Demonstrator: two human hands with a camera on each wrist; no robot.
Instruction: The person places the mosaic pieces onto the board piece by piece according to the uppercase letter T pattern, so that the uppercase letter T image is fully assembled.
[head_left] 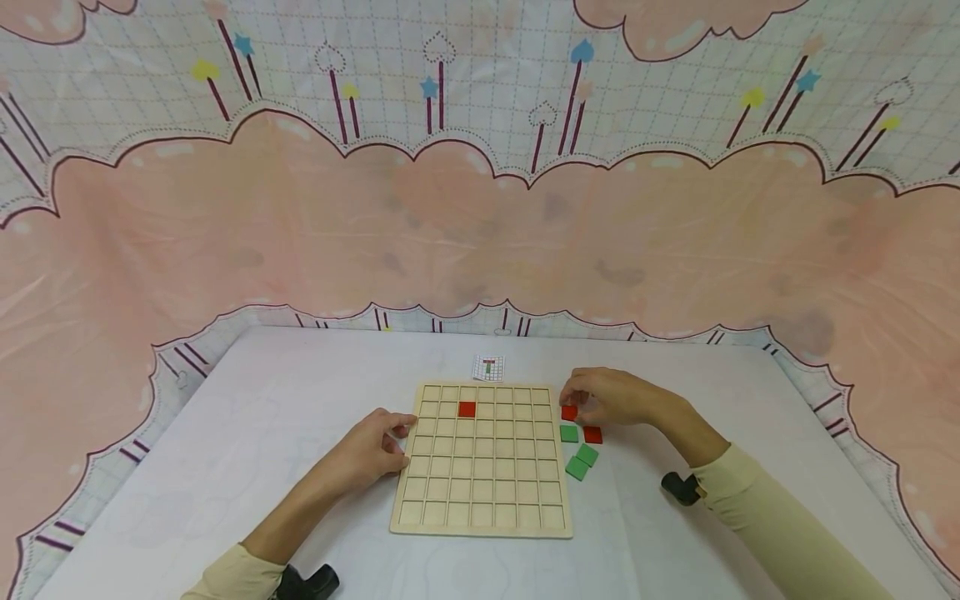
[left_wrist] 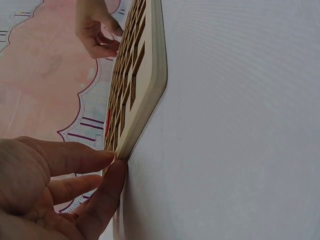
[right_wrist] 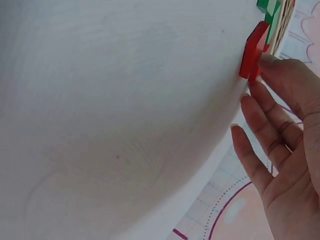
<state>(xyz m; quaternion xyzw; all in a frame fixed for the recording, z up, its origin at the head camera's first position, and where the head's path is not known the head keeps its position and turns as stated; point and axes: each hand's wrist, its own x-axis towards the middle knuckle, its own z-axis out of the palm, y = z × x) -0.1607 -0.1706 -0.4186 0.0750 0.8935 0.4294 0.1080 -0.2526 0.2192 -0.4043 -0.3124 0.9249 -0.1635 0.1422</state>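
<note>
A square-celled wooden grid board lies on the white table, with one red tile set in a cell of its top row. At the board's left edge my left hand holds the rim with thumb and finger, seen close in the left wrist view at the rim. My right hand, beyond the board's right edge, pinches another red tile by its fingertips. Close to it are a further red tile and a green tile. The right thumb partly hides the pinched tile in the right wrist view.
Two more green tiles lie together beside the board's right edge. A small printed card with a coloured grid pattern sits just behind the board. A patterned cloth backdrop rises past the table's far edge.
</note>
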